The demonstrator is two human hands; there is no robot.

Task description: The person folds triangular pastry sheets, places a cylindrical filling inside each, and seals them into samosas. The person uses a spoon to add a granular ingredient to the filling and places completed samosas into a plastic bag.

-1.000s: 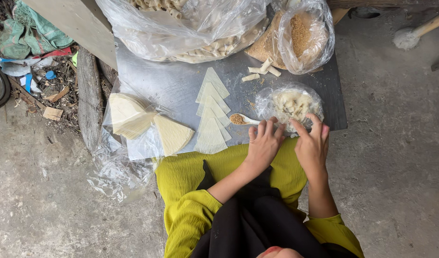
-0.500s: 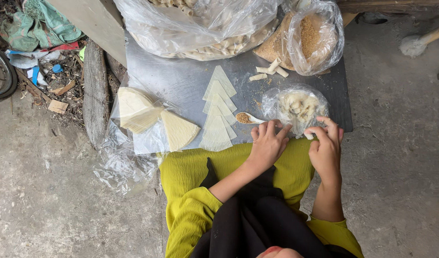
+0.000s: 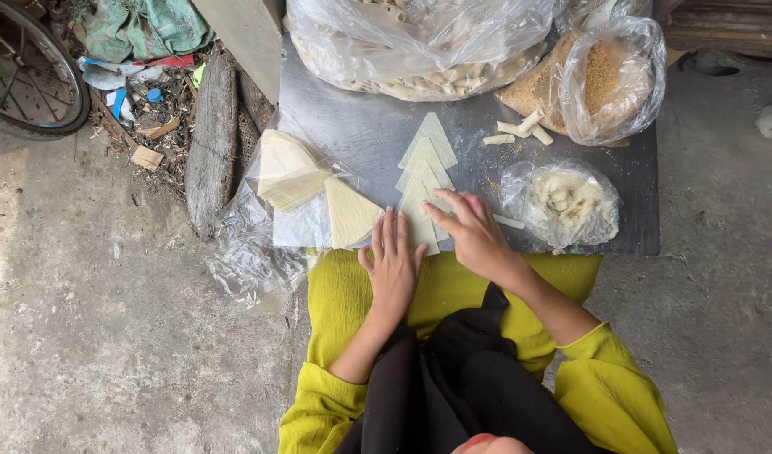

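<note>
1. The left hand (image 3: 393,265) is laid flat, fingers together and stretched out, its fingertips at the near edge of the grey metal tray (image 3: 360,126); nothing is held in it.
2. The right hand (image 3: 472,231) is spread, palm down, on the lowest of the pale triangular wrappers (image 3: 426,172), its fingers splayed across the sheet; nothing is gripped.
3. The wrappers are seen overlapped in a row down the middle of the tray, points away from the person.
4. To the left, a stack of folded wrappers (image 3: 289,172) is found on clear plastic, with one single triangle (image 3: 350,214) just beside it.
5. To the right, a clear bag of pale filling (image 3: 564,204) is set near the tray's edge.
6. Behind, a few rolled pieces (image 3: 520,130) are scattered beside a bag of brown crumbs (image 3: 608,80), and a large bag of pale pieces (image 3: 419,42) is spread across the far side.
</note>
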